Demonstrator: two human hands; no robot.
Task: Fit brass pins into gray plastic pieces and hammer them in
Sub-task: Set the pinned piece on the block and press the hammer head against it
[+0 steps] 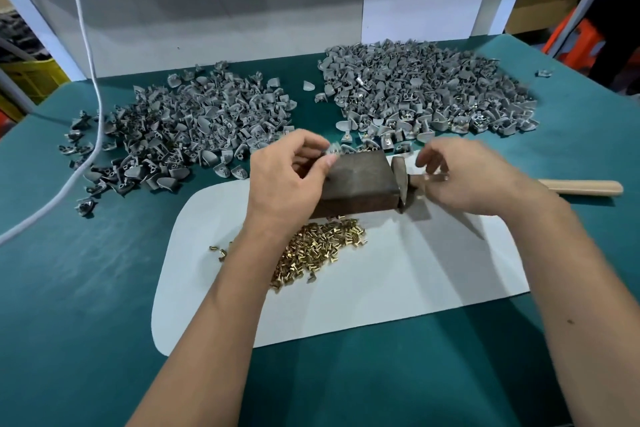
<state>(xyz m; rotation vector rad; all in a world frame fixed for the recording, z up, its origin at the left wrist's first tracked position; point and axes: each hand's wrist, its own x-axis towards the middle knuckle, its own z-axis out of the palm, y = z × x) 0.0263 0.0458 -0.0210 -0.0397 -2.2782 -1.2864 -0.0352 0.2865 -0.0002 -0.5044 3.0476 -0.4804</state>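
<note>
left hand (294,170) at the far left corner of the dark block (360,180), fingers (327,161) curled and pinching one gray plastic piece (333,148) just above the block's far edge. right hand (460,177) just right of the block, over the hammer (403,180), fingers loosely bent; blurred, something small and brass maybe between thumb and forefinger, cannot tell for sure. hammer head touching the block's right face, wooden handle (581,188) running away to the right, so long axis across the bench (104,322), nearer the right hand. brass pins (318,250) heaped on the white sheet (398,291) just near-side of the block, under the left forearm. unpinned-looking gray heap (180,125) far left of the block, other heap (426,90) far right. likely step: pin from right meets piece from left, over the block.
</note>
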